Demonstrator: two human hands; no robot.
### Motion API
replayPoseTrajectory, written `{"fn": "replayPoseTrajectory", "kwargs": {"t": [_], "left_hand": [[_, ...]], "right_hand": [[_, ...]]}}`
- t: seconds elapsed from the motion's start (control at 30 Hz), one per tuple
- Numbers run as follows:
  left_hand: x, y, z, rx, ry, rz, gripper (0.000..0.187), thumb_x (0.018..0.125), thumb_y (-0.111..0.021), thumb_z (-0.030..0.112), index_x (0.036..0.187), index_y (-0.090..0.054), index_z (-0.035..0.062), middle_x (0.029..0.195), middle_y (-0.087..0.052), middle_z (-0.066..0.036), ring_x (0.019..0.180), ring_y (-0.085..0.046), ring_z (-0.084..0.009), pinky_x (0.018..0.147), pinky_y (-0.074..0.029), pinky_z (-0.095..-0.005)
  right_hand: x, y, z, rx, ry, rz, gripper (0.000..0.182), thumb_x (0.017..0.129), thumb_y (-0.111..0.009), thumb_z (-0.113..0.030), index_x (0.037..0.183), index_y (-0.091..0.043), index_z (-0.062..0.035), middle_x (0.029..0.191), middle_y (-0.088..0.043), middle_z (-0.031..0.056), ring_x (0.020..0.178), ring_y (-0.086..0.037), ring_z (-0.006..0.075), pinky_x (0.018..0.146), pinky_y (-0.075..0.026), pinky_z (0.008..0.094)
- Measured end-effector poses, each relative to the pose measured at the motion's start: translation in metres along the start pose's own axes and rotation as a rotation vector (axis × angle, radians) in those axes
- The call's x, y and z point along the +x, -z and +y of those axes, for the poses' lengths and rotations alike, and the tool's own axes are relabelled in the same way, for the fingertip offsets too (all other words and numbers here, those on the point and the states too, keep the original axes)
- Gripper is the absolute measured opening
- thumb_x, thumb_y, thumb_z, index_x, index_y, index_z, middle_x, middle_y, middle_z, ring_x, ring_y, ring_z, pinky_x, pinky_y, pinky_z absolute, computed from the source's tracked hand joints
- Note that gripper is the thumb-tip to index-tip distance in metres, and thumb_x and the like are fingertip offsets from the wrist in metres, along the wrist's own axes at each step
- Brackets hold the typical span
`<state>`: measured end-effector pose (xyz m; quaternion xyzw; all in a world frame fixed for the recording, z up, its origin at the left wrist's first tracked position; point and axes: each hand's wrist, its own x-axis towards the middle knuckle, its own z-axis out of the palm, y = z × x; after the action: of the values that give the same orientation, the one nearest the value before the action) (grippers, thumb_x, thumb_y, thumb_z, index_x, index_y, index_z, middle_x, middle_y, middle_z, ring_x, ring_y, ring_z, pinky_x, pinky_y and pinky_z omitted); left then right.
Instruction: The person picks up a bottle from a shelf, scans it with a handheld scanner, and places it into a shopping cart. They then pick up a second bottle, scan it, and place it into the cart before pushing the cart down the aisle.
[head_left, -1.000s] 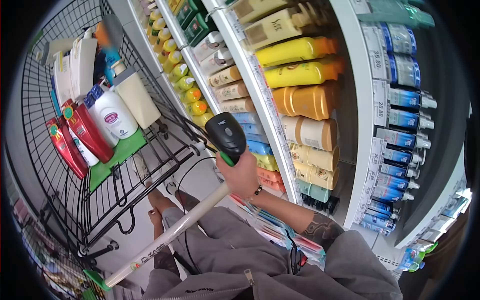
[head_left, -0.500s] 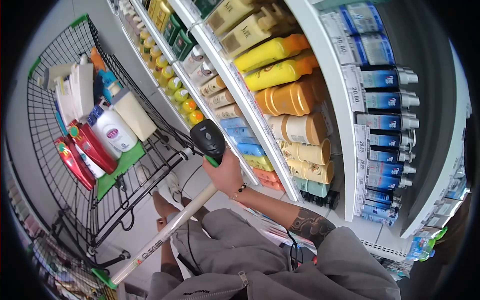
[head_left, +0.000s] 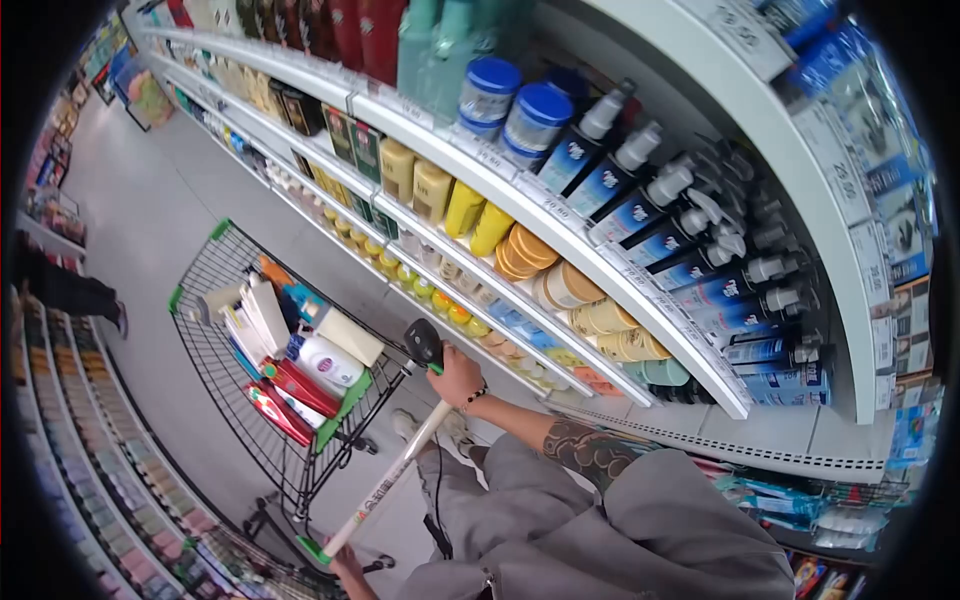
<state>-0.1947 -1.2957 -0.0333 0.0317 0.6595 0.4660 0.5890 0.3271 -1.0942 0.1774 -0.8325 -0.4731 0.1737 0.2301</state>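
Note:
A wire shopping cart stands ahead of me on the left, with a pale bar as its handle. My right hand is closed around the upper end of this bar, beside a black rounded device with a green part under it. At the bar's lower green end, my left hand is wrapped on the handle, its fingers only partly visible. Inside the cart lie a white bottle, red bottles, a cream-coloured bottle and white packs.
Shelves of bottles and jars run along my right, with blue spray bottles on the upper level. More stocked shelves line the left. Farther up the aisle floor, a person in dark trousers stands at the left.
My view has tilted up and turned, so more aisle and upper shelf show. The cart appears smaller and lower. My left hand now shows at the handle's lower end; my right keeps its grip.

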Motion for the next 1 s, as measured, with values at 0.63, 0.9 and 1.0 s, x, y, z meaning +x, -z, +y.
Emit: {"fn": "replayPoseTrajectory", "kwargs": {"t": [0.63,0.9,1.0], "left_hand": [[-0.032,-0.126,0.129,1.232,-0.310,0.289,0.034,0.094,-0.041,0.026,0.107,-0.052,-0.0047,0.078,-0.063,-0.024,0.070,-0.065,-0.0370,0.060,-0.052,-0.0457],[0.041,-0.101,0.125,1.337,-0.520,0.356,0.031,0.094,-0.039,0.024,0.096,-0.054,-0.0036,0.070,-0.062,-0.024,0.065,-0.061,-0.0419,0.062,-0.049,-0.0505],[0.041,-0.135,0.164,1.211,-0.457,0.322,0.030,0.093,-0.039,0.022,0.090,-0.054,-0.0042,0.063,-0.061,-0.020,0.051,-0.061,-0.0354,0.049,-0.050,-0.0448]], "right_hand": [[0.011,-0.004,-0.009,-0.152,0.080,-0.019,0.045,0.075,-0.064,-0.024,0.110,-0.051,-0.0002,0.092,-0.060,0.0147,0.082,-0.062,0.0304,0.070,-0.052,0.0408],[0.044,-0.023,-0.032,-0.190,0.113,-0.004,0.046,0.074,-0.066,-0.024,0.111,-0.051,-0.0017,0.092,-0.059,0.0131,0.085,-0.062,0.0289,0.072,-0.051,0.0392],[0.067,-0.039,-0.055,-0.215,0.132,0.019,0.046,0.074,-0.067,-0.025,0.112,-0.051,-0.0022,0.092,-0.059,0.0129,0.085,-0.062,0.0286,0.073,-0.051,0.0392]]}}
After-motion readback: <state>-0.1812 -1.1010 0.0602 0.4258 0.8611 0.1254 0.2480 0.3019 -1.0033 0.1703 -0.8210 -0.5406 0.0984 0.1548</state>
